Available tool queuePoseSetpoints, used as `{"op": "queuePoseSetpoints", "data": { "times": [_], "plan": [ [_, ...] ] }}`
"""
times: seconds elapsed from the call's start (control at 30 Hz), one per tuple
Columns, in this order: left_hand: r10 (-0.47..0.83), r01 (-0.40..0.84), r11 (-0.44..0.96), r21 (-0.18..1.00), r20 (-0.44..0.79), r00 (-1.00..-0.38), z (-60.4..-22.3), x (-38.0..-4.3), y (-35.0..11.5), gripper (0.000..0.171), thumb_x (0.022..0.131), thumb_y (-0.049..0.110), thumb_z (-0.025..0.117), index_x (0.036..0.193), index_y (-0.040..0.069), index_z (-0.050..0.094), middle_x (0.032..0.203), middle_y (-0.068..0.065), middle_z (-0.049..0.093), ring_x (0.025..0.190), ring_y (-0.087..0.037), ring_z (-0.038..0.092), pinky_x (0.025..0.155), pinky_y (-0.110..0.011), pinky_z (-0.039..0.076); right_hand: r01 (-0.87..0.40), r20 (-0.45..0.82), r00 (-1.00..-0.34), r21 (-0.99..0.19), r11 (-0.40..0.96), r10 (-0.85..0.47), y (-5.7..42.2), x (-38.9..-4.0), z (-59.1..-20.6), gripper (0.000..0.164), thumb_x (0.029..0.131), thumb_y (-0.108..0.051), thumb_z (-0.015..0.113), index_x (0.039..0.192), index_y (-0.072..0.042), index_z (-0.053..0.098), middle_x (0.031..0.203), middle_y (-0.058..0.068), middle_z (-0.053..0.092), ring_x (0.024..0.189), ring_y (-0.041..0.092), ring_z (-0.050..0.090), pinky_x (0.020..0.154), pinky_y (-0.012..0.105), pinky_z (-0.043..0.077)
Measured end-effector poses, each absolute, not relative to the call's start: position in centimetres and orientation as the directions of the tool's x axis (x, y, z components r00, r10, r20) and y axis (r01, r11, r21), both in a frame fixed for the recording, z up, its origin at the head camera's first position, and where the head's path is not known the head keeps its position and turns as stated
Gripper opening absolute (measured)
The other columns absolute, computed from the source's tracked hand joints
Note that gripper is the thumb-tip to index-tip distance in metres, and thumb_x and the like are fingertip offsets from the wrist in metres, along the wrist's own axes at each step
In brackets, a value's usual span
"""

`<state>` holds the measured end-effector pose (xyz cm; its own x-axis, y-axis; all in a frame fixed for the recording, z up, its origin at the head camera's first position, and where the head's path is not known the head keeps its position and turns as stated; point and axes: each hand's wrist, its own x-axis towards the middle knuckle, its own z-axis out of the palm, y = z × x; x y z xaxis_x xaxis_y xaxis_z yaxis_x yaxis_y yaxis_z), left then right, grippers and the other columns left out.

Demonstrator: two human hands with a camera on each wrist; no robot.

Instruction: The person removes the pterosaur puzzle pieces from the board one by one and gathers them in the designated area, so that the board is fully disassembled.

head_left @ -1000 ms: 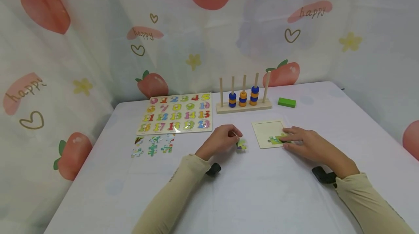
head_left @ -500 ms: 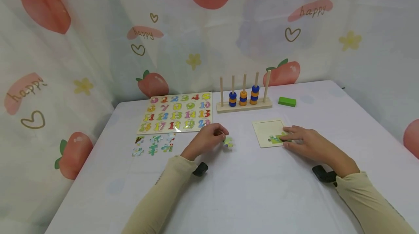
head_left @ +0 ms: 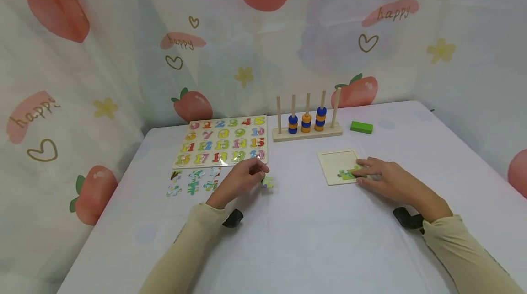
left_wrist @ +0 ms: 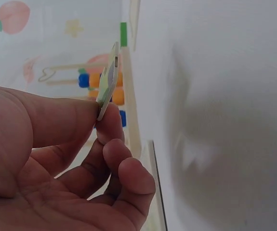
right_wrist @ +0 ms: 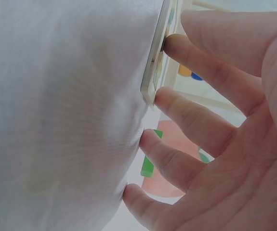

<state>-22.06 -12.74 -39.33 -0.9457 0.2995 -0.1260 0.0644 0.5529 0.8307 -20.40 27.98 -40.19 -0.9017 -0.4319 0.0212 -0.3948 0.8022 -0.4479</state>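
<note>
My left hand pinches a green and yellow jigsaw piece between thumb and forefinger. In the left wrist view the piece is seen nearly edge-on, above the white table. My right hand lies at the right side of a square wooden puzzle tray, its fingers spread and fairly straight. Fingertips touch the tray edge and the jigsaw pieces lying in its lower right part; the hand hides some of them. The right wrist view shows other fingertips against the tablecloth.
Several loose jigsaw pieces lie at the left, below a number puzzle board. Behind stands a wooden peg rack with blue and orange beads. A green block lies right of it. A printed curtain hangs behind the table.
My left hand has moved left with the jigsaw piece, away from the tray and toward the loose pieces. The right hand has stayed at the tray.
</note>
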Motion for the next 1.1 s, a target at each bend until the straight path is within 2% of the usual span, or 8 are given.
{"op": "queuePoseSetpoints", "data": {
  "times": [0.2, 0.53, 0.87, 1.1],
  "plan": [
    [0.269, 0.085, 0.57, 0.817, -0.088, -0.959, -39.1, -21.1, -14.7, 0.013, 0.106, 0.006, 0.061, 0.115, 0.007, 0.071, 0.103, -0.003, 0.068, 0.094, -0.022, 0.06, 0.08, -0.033, 0.051, -0.382, 0.011, -0.906, -0.447, 0.809, -0.422, 27.8, -20.4, -40.1, 0.037, 0.102, -0.027, 0.074, 0.131, -0.004, 0.077, 0.151, 0.029, 0.056, 0.144, 0.058, 0.039, 0.112, 0.073, 0.034],
    [0.168, 0.014, 0.613, 0.79, -0.113, -0.979, -38.9, -19.8, -18.6, 0.013, 0.108, 0.007, 0.061, 0.116, 0.009, 0.071, 0.108, -0.003, 0.068, 0.097, -0.023, 0.059, 0.083, -0.035, 0.05, -0.378, 0.009, -0.908, -0.449, 0.81, -0.419, 27.8, -20.5, -40.3, 0.037, 0.102, -0.027, 0.074, 0.13, -0.004, 0.077, 0.151, 0.029, 0.055, 0.145, 0.059, 0.038, 0.112, 0.073, 0.033],
    [0.114, -0.017, 0.616, 0.787, -0.11, -0.987, -38.8, -18.0, -22.5, 0.014, 0.108, 0.007, 0.059, 0.118, 0.005, 0.069, 0.111, -0.006, 0.068, 0.099, -0.024, 0.059, 0.081, -0.037, 0.049, -0.394, 0.021, -0.902, -0.447, 0.804, -0.431, 27.9, -20.4, -40.3, 0.036, 0.102, -0.026, 0.074, 0.13, -0.004, 0.077, 0.151, 0.029, 0.056, 0.144, 0.059, 0.039, 0.111, 0.073, 0.034],
    [0.057, -0.063, 0.644, 0.763, -0.13, -0.99, -38.6, -16.7, -25.2, 0.015, 0.108, 0.008, 0.059, 0.118, 0.007, 0.069, 0.114, -0.006, 0.069, 0.104, -0.027, 0.059, 0.083, -0.038, 0.049, -0.39, 0.015, -0.903, -0.447, 0.805, -0.429, 27.8, -20.5, -40.3, 0.036, 0.102, -0.026, 0.074, 0.13, -0.004, 0.077, 0.151, 0.029, 0.056, 0.144, 0.059, 0.039, 0.112, 0.073, 0.034]
  ]
}}
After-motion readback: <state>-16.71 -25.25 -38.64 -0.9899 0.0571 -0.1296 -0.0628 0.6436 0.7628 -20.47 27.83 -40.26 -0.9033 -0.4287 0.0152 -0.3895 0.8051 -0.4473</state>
